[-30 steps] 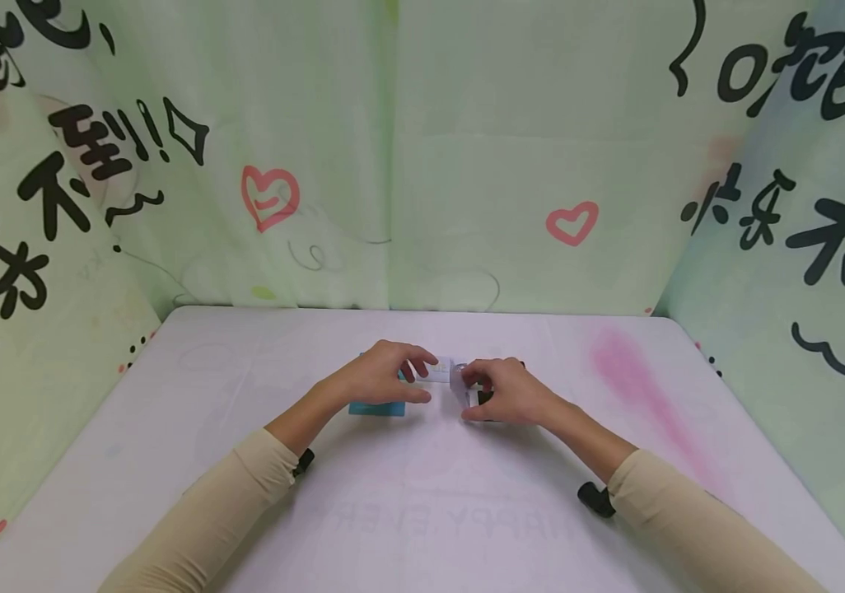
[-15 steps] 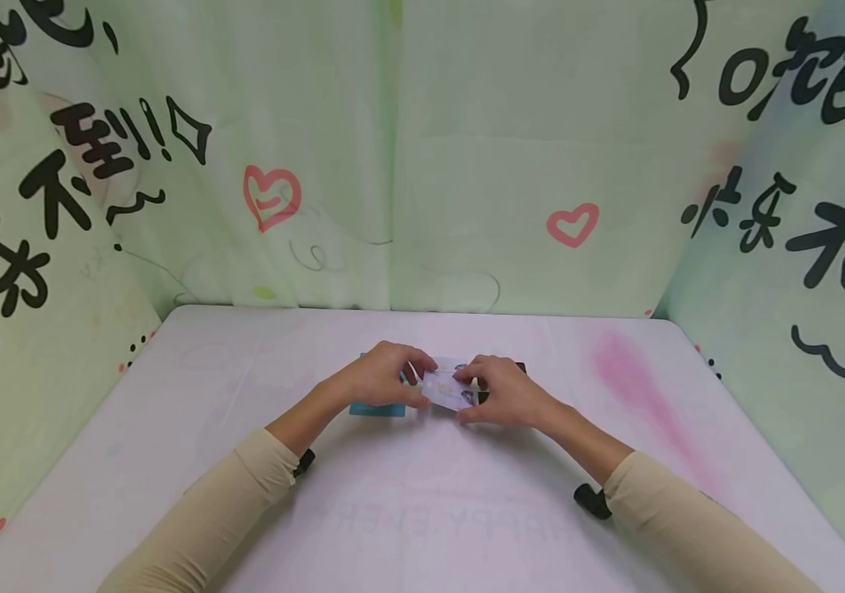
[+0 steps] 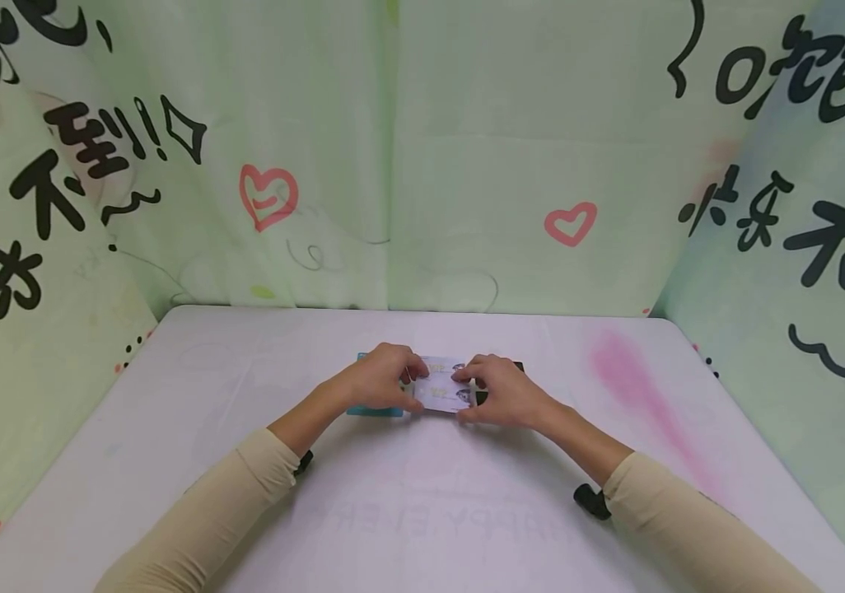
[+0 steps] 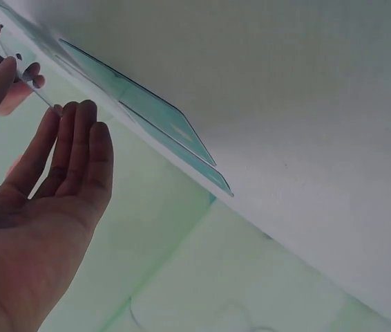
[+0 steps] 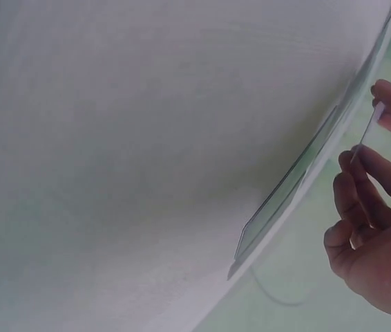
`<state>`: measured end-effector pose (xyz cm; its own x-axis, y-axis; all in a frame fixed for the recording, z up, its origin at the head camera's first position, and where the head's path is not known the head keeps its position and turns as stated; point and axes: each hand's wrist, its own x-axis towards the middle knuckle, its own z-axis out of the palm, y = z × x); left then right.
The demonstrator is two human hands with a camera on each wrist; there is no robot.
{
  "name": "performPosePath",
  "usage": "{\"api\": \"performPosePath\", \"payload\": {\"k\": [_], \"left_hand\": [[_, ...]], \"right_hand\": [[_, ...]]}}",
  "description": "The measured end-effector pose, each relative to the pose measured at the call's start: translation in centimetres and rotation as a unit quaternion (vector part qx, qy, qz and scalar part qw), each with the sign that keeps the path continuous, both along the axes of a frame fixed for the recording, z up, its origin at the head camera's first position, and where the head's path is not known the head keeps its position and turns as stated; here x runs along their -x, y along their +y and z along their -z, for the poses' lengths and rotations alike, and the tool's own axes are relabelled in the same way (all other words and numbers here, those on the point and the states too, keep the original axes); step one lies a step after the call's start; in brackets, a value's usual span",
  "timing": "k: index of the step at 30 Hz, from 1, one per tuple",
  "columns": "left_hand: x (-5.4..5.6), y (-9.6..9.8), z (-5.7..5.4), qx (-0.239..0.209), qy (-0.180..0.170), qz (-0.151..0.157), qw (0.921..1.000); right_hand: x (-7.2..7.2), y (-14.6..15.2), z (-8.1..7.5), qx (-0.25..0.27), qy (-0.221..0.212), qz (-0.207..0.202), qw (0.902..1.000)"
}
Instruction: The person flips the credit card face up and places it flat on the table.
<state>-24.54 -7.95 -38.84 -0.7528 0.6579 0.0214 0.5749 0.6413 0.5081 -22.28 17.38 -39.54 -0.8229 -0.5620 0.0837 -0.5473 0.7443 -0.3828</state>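
Since the earlier frames, the small, pale lilac rectangular card with printed markings (image 3: 443, 389), which was skewed between the hands, has come round nearly square at the centre of the frame; both forearms are almost unmoved. At its left edge, the bare left hand (image 3: 384, 377) has thumb and fingertips curled in to hold it; at its right edge, the right hand (image 3: 500, 389) pinches it likewise. Flat teal rectangular cards (image 3: 376, 411) lie on the table partly under the left hand, and a flat, black-marked item (image 3: 519, 366) shows partly behind the right. The white tabletop (image 3: 422, 494) carries a pink smear at right. Around it hangs pale green cloth (image 3: 467, 99), black characters at far left and right, pink-red hearts between.
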Motion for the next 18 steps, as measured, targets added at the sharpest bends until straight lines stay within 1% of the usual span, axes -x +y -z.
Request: {"api": "performPosePath", "payload": {"k": [10, 15, 18], "left_hand": [[0.2, 0.5, 0.2, 0.05, 0.018, 0.004, 0.9986], [0.4, 0.9, 0.4, 0.071, 0.018, 0.012, 0.9972], [0.5, 1.1, 0.6, 0.081, 0.016, 0.011, 0.9965]], "right_hand": [[0.0, 0.3, 0.0, -0.014, -0.001, 0.004, 0.9999], [0.1, 0.4, 0.3, -0.025, -0.01, 0.006, 0.9996], [0.1, 0.4, 0.4, -0.034, -0.013, 0.009, 0.9993]]}}
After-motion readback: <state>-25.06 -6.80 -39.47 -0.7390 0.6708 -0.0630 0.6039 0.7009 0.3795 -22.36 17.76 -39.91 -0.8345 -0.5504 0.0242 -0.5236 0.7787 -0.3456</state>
